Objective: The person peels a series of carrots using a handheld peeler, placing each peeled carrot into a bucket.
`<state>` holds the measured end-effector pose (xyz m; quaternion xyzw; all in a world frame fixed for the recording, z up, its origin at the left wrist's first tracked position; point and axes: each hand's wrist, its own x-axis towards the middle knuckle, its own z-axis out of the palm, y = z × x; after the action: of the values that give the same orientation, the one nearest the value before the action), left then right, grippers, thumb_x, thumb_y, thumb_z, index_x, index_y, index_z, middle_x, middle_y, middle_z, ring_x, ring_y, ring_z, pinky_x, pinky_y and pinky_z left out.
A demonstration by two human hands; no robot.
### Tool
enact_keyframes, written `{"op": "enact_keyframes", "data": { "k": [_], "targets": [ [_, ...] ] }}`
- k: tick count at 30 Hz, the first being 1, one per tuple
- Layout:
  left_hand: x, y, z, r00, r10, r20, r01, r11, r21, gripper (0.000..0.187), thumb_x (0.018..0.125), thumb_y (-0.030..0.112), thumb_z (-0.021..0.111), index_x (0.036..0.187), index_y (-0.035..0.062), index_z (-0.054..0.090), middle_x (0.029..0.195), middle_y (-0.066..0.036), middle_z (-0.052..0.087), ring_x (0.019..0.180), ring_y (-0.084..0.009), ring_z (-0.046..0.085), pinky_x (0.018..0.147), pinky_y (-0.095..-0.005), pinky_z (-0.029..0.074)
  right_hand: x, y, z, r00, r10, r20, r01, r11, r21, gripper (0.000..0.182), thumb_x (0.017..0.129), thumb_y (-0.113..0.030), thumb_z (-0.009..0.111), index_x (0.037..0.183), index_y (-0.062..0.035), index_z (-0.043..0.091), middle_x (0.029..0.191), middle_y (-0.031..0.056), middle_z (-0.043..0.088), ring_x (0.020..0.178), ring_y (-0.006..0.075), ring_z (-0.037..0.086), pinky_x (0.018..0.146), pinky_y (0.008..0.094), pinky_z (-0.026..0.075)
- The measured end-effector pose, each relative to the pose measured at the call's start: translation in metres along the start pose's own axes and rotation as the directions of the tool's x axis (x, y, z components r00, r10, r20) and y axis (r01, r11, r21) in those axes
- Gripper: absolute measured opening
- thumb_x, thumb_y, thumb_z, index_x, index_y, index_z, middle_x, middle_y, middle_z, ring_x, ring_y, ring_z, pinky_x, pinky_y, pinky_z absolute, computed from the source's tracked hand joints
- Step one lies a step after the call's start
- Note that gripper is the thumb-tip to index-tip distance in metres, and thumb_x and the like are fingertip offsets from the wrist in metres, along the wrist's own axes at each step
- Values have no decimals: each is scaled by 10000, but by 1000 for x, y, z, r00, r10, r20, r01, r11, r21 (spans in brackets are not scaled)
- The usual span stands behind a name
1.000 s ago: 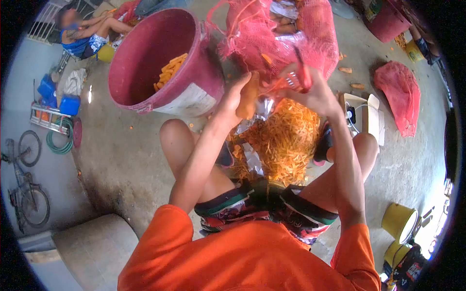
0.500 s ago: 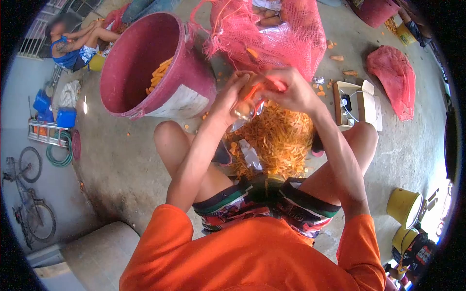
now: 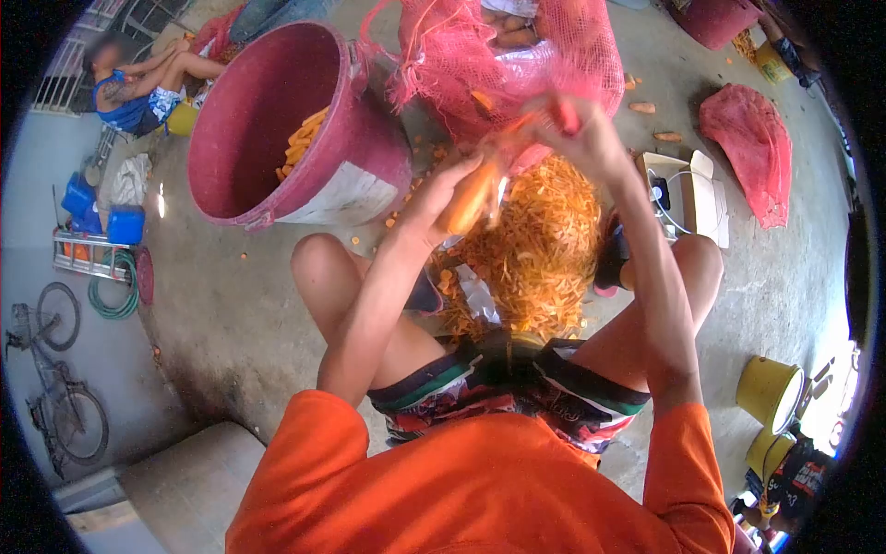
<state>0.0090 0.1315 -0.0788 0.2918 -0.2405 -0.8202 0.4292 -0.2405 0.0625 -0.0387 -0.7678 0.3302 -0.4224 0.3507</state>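
Note:
My left hand [image 3: 441,194] is closed around a peeled-looking orange carrot [image 3: 472,198], held at a tilt above the floor. My right hand [image 3: 588,138], smeared by motion, grips a red-handled peeler [image 3: 566,117] up and to the right of the carrot's far end. The peeler's blade is too blurred to make out. Below both hands, between my feet, lies a large heap of carrot peelings [image 3: 544,245]. A crumpled silvery wrapper [image 3: 478,295] rests on the heap's left side.
A big pink bucket [image 3: 374,138] with carrots [image 3: 303,143] inside stands at left. A pink mesh sack [image 3: 572,55] of carrots sits ahead. An open cardboard box [image 3: 706,208] and another mesh sack [image 3: 752,152] lie at right. Another person [image 3: 129,88] sits at far left.
My right hand has swung up and away from the carrot with the peeler. The carrot in my left hand shows more fully now, and my left hand has barely shifted.

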Motion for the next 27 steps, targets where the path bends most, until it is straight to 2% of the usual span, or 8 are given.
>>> {"op": "enact_keyframes", "data": {
  "k": [3, 7, 10, 15, 17, 23, 26, 27],
  "targets": [
    [-4, 8, 3, 999, -48, 11, 46, 995, 88, 254, 1030, 246, 589, 1248, 115, 590, 1131, -65, 665, 922, -161, 685, 776, -322, 595, 0, -1, -17, 965, 262, 13, -262, 964, 46, 228, 864, -78, 775, 1086, -55, 726, 955, 68, 768, 848, 133, 705, 770, 313, 570],
    [11, 2, 7, 988, 128, -92, -116, 985, 125, 248, 1021, 250, 608, 1221, 103, 602, 1126, -64, 667, 940, -158, 677, 768, -324, 586, -8, -47, 29, 953, -62, 296, 73, 997, -27, 275, 809, -93, 825, 1069, -70, 735, 946, 84, 753, 856, 183, 698, 821, 337, 563],
    [-3, 7, 13, 998, 56, -29, -51, 988, 148, 225, 1029, 254, 594, 1198, 105, 592, 1070, -55, 659, 876, -165, 689, 655, -292, 584, -5, -1, 10, 970, 215, 109, -236, 940, 246, 237, 873, -76, 774, 1102, -65, 715, 972, 64, 754, 847, 165, 706, 803, 316, 578],
    [0, 10, 12, 1000, 7, -9, -6, 996, 94, 221, 1032, 262, 587, 1181, 100, 586, 1046, -50, 655, 826, -163, 679, 621, -281, 578, -11, -16, 13, 969, 177, 173, -219, 936, 274, 263, 849, -75, 791, 1099, -42, 716, 949, 76, 742, 889, 174, 704, 817, 322, 574],
    [1, 6, 19, 995, 59, -86, -56, 998, 41, 273, 1048, 327, 541, 1144, 80, 610, 924, -46, 660, 754, -121, 647, 585, -266, 526, -12, -60, 26, 955, -90, 281, 101, 995, -24, 279, 815, -55, 799, 1085, -56, 727, 937, 81, 739, 889, 199, 703, 847, 339, 558],
    [-7, 3, 14, 998, 21, -57, -8, 976, 219, 226, 1027, 269, 597, 1180, 102, 592, 1062, -42, 654, 904, -150, 669, 720, -307, 579, -5, -17, -20, 985, 172, -12, -170, 982, 79, 277, 802, -37, 797, 1069, -48, 722, 945, 60, 754, 917, 143, 688, 877, 349, 551],
    [-2, -4, 24, 988, 132, -77, -129, 991, 47, 163, 1022, 200, 587, 1135, 85, 613, 1019, -56, 684, 900, -147, 669, 763, -303, 558, -17, -51, 23, 956, -125, 266, 144, 988, -52, 276, 793, -50, 792, 1058, -52, 713, 894, 89, 731, 897, 194, 694, 865, 362, 547],
    [-2, 0, 26, 988, 134, -79, -131, 990, 51, 163, 1022, 200, 587, 1135, 85, 613, 1019, -56, 684, 900, -147, 669, 763, -303, 558, -14, -64, 19, 917, 35, 397, 51, 977, -205, 278, 776, -58, 804, 1038, -54, 713, 882, 104, 720, 904, 211, 694, 851, 364, 547]
  ]
}}
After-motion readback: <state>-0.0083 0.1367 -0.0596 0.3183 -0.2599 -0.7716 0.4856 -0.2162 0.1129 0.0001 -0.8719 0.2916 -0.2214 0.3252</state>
